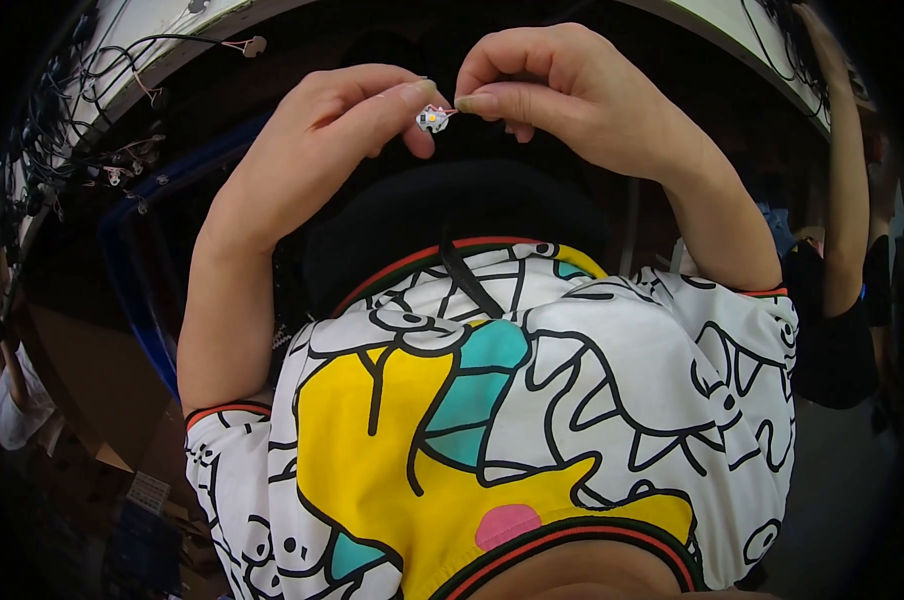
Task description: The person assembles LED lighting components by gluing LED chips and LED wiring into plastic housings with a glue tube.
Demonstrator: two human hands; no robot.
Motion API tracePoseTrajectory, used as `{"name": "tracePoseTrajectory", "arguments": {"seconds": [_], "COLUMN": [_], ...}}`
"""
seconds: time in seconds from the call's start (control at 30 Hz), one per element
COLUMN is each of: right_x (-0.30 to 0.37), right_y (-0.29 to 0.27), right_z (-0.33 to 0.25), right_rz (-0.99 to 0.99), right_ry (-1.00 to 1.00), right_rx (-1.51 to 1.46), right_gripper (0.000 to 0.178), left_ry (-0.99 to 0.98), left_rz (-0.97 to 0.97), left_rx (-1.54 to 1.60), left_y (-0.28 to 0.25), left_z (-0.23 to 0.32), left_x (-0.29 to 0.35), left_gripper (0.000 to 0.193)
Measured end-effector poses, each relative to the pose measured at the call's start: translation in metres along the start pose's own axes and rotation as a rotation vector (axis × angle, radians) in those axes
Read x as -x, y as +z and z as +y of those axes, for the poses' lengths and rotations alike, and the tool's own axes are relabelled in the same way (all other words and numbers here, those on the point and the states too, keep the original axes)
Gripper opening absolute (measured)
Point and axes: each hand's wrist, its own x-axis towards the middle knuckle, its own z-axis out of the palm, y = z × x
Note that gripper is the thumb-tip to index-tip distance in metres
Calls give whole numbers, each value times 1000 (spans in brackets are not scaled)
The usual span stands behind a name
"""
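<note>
Between thumb and fingers, my left hand (pixel 347 125) pinches a small white LED board (pixel 433 119) with a yellow dot at its middle. Thin reddish wires (pixel 451 111) come off the board's right side. The thumb and forefinger of my right hand (pixel 562 90) are closed on those wires, close beside the board. Both hands are raised in front of my body, near the edge of a white table. What lies behind the curled fingers of each hand is hidden.
A tangle of dark wires with small boards (pixel 47 150) hangs over the white table edge (pixel 172 40) at left. Below it is a blue bin (pixel 137 270). Cardboard (pixel 82 370) lies at lower left. Another person's arm (pixel 847 190) reaches up at right; a white sleeve (pixel 27 400) shows far left.
</note>
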Motion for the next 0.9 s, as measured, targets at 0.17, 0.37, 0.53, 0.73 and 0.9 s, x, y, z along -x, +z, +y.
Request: {"name": "tracePoseTrajectory", "arguments": {"seconds": [0.17,0.37,0.53,0.73,0.9], "right_x": [-1,-1,13,10,9], "right_y": [-1,1,10,20,20], "right_z": [-2,-2,-2,7,5], "right_rz": [-51,361,430,481,466], "right_ry": [-32,-420,-408,-407,-371], "right_rx": [60,429,514,492,371], "right_gripper": [16,11,14,13,9], "left_ry": [36,8,94,253,345], "left_rz": [-138,-33,18,137,188], "left_rx": [78,338,285,243,115], "left_y": [4,8,11,22,26], "left_z": [-6,-13,-17,-19,-22], "left_x": [-2,2,1,1,1], "left_gripper": [23,22,18,16,15]}}
